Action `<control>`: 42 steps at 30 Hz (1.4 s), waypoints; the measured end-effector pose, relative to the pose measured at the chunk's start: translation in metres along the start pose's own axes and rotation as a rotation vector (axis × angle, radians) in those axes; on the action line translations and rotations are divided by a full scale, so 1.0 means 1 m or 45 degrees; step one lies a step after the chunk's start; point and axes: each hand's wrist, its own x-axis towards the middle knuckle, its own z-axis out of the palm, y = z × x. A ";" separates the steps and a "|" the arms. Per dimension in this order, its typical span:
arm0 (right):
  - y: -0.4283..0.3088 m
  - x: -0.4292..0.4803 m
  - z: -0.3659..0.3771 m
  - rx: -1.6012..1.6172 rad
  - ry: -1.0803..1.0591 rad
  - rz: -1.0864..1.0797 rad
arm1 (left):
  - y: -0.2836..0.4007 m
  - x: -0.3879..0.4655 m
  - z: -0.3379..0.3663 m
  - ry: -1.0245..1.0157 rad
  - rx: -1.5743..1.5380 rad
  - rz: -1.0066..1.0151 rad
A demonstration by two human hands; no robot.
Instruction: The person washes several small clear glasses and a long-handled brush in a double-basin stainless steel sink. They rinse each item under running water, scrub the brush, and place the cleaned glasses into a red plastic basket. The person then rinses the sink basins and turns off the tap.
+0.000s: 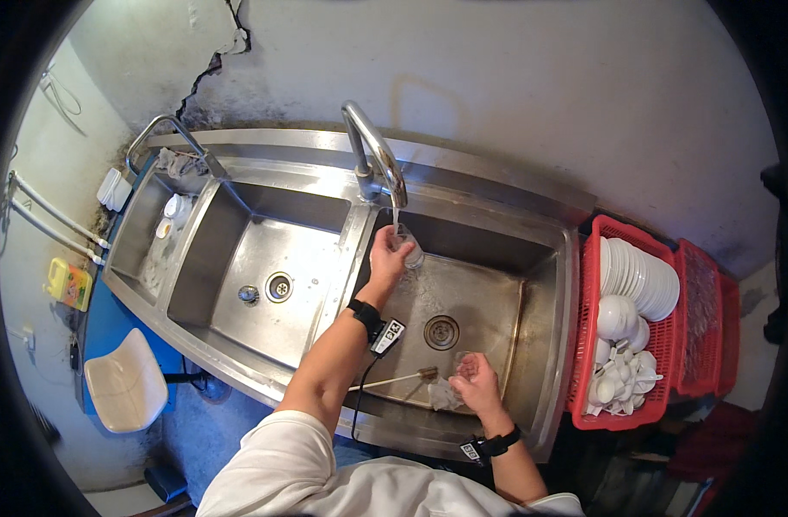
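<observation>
My left hand grips a clear drinking glass just below the spout of the middle faucet. A stream of water runs from the spout at the glass, which is tilted. Low over the front of the right-hand basin, my right hand is curled around what looks like another clear glass, partly hidden by the fingers. Beside that hand a whitish cloth lies on the basin floor. A brush with a thin pale handle rests to its left.
A red plastic basket with stacked white plates, bowls and spoons stands right of the sink. The middle basin holds a drain strainer. White dishes sit in the left basin. A beige chair and yellow jug are left.
</observation>
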 end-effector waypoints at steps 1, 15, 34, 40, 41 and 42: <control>-0.001 -0.001 0.000 0.000 0.005 0.008 | 0.002 0.001 -0.002 -0.019 -0.272 -0.282; -0.009 0.007 0.004 0.114 0.007 -0.072 | 0.019 0.016 -0.023 -0.051 -1.145 -0.785; -0.040 0.079 0.048 1.583 -0.408 0.312 | 0.056 -0.109 0.000 -0.482 0.733 -0.077; -0.034 0.060 0.050 1.856 -0.521 0.361 | 0.104 -0.124 -0.022 -0.672 1.273 0.502; -0.032 0.058 0.047 1.895 -0.547 0.388 | 0.117 -0.117 -0.027 -0.599 1.210 0.489; -0.030 0.056 0.044 1.926 -0.587 0.376 | 0.131 -0.108 -0.032 -0.557 1.154 0.420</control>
